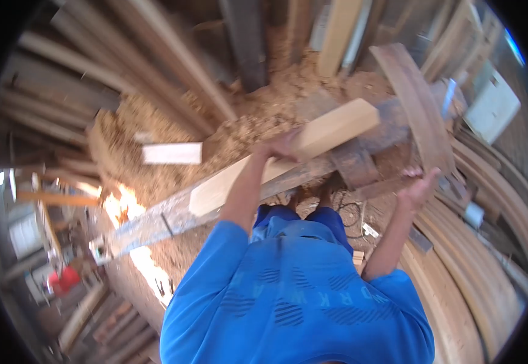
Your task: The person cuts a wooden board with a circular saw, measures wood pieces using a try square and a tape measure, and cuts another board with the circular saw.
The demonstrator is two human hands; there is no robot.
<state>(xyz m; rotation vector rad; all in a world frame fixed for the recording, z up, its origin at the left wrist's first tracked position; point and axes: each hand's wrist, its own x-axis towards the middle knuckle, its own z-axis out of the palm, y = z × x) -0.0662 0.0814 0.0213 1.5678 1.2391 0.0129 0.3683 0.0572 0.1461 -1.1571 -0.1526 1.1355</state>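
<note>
A pale squared timber [336, 128] lies at a slant along a long worn bench beam [148, 225]. My left hand [281, 145] is closed over the middle of the timber, its fingers wrapped on the top and near side. Off to the right, my right hand [420, 187] is closed at the lower end of a curved brown board [415, 97], which rises across the right end of the beam. What exactly the right fingers press on is partly hidden. A brown wooden block [355, 164] sits against the beam between my hands.
Wood shavings [124, 130] cover the floor beyond the beam, with a white rectangular piece [171, 153] on them. Planks [173, 54] lean at the upper left. Long curved boards [458, 261] are stacked at the right. A red object [63, 281] is at the lower left.
</note>
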